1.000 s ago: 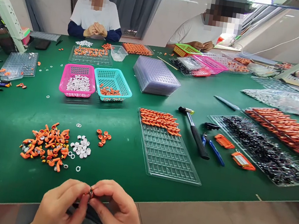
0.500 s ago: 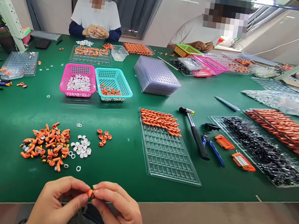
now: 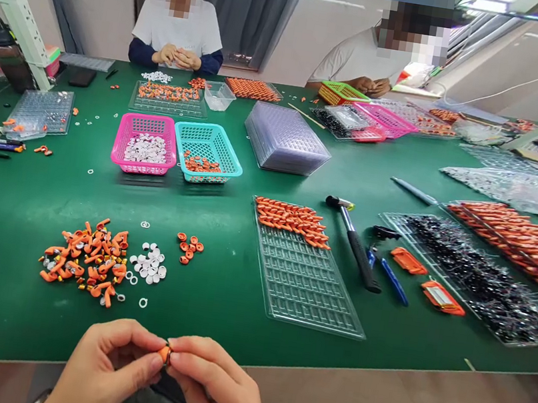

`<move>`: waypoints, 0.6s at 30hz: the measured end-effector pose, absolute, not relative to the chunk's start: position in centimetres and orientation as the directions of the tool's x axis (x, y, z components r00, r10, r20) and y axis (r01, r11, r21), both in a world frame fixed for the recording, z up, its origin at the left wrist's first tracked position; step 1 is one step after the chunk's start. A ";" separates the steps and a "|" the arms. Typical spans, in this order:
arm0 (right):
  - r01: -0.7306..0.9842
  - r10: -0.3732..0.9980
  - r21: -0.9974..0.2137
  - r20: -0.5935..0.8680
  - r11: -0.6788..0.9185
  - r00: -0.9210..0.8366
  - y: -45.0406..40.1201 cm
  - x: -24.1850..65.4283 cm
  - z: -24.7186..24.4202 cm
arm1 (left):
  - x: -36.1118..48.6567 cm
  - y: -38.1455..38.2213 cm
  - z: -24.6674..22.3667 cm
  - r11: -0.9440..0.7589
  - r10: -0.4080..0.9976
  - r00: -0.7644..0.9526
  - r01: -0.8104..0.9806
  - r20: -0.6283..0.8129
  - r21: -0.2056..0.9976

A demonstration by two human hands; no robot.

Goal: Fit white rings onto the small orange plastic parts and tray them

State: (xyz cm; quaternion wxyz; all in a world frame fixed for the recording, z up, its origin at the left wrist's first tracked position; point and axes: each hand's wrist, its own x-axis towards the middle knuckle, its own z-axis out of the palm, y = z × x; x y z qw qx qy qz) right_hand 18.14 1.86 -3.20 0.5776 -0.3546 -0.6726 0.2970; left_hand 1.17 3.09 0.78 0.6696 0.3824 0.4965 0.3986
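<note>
Just off the table's near edge, my left hand [image 3: 115,367] pinches a small orange piece [image 3: 164,353] between thumb and fingertips. My right hand [image 3: 218,386] closes on the same piece from the other side, and the fingertips of both hands nearly meet. Part of the piece is hidden by the fingers. Beyond my hands lie a pile of orange earbud-like parts [image 3: 93,259], a small heap of white round pieces [image 3: 151,263] and several orange round caps [image 3: 189,248].
A clear tray [image 3: 309,288] partly filled with orange parts stands right of centre, beside a hammer [image 3: 356,248] and blue-handled pliers [image 3: 393,281]. Pink [image 3: 142,168] and turquoise [image 3: 209,178] baskets stand farther back. Two people [image 3: 178,30] [image 3: 355,59] sit opposite.
The view has shifted slightly. My right hand's fingers have moved a little around the orange piece, and more of it shows between the fingertips.
</note>
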 end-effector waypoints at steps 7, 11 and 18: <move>0.163 0.793 -0.777 0.603 0.608 -0.086 1.6 18.3 -3.3 | 1.2 2.9 0.2 0.323 0.937 0.174 -0.101 -0.303 0.941; 0.156 0.799 -0.784 0.593 0.601 -0.098 1.6 18.4 -3.1 | 1.2 2.6 0.2 0.294 0.944 0.167 -0.036 -0.284 0.955; 0.159 0.787 -0.771 0.602 0.617 -0.132 1.4 18.4 -3.4 | 1.5 2.0 1.5 0.232 0.969 0.063 0.075 -0.237 0.970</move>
